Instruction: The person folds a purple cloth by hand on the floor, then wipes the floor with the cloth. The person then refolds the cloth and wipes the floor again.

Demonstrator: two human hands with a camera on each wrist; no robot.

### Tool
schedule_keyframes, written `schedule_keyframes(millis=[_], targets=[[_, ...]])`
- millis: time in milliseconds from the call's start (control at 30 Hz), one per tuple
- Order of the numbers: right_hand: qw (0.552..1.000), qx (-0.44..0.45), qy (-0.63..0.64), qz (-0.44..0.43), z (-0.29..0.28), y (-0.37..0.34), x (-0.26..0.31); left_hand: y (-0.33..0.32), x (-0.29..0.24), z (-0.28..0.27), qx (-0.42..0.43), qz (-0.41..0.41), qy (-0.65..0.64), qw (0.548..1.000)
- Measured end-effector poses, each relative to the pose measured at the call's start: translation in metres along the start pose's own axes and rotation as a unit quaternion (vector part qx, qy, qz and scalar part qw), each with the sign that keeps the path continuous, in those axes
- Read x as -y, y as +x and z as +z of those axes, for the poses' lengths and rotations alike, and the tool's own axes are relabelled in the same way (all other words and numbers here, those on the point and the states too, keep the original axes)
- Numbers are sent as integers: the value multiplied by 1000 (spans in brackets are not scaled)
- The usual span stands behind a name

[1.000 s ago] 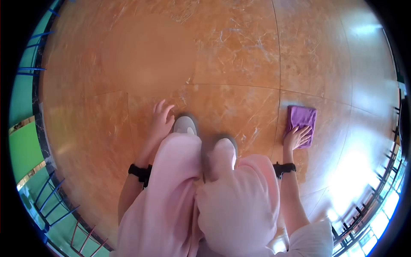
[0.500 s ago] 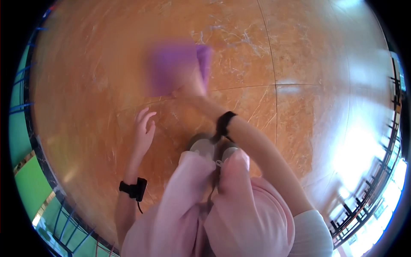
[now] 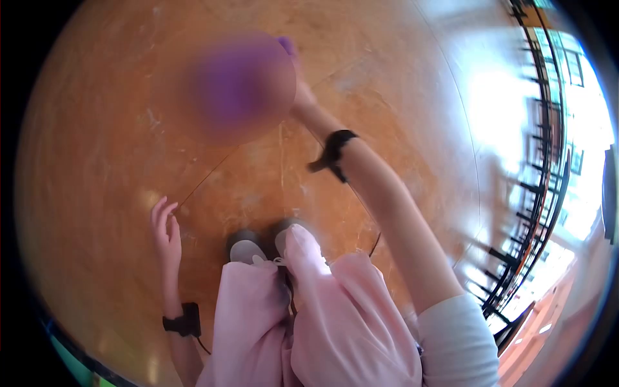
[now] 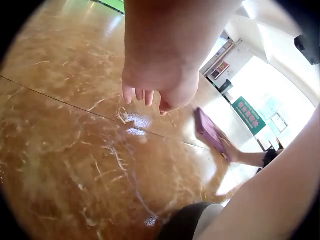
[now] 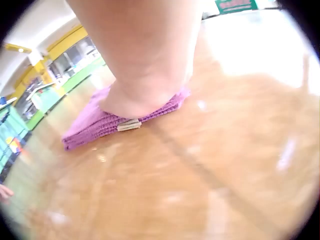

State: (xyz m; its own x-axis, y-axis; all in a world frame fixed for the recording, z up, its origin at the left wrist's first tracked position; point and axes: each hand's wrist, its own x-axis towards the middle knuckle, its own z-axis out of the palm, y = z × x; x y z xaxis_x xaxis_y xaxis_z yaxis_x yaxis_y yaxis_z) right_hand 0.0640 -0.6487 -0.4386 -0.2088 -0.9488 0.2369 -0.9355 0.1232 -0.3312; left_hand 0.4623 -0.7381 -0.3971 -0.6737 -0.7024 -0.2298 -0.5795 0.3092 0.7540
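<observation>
**Head view: long swing of the purple cloth to upper left of centre**

Fingers first. Cannot tell curled from flat on the right hand: lost to blur in the head view, hidden past the wrist in the right wrist view. Can make out only the heel of it there, pressed onto folded layers left of centre, just above a pale tag. See the left hand at lower left of the head view, with fingers relaxed, slightly bent and around nothing, well apart from the cloth.

Next outward, note a black right strap just above mid-frame and a black left strap at lower left. Found at bottom centre: grey shoes.

Compare with a second ago: cloth then at right of frame, under spread fingers. Half a second ago: already upper centre-left. Now much the same spot, with the right arm slanting up from lower right. Allow for a turned head: more bright windows at right, far less green at the left edge.

Judge this one wide pass over the floor, probably with steady pressure from the right. Take the left as idle in the work.
</observation>
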Motion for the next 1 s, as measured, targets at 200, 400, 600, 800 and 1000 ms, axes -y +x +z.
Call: schedule_keyframes(millis=[200, 400, 600, 800, 1000], targets=[[866, -97, -145, 468, -76, -228, -108, 4, 12, 12, 15, 23, 17, 999], [493, -93, -128, 855, -103, -375, -78, 5, 4, 15, 25, -26, -9, 999], [464, -105, -107, 873, -108, -334, -113, 2, 6, 9, 52, 1, 26, 998], [694, -84, -119, 705, -83, -205, -181, -8, -1, -14, 69, -41, 42, 996], [903, -119, -104, 400, -7, -11, -95, -16, -8, -25, 58, -59, 22, 996]])
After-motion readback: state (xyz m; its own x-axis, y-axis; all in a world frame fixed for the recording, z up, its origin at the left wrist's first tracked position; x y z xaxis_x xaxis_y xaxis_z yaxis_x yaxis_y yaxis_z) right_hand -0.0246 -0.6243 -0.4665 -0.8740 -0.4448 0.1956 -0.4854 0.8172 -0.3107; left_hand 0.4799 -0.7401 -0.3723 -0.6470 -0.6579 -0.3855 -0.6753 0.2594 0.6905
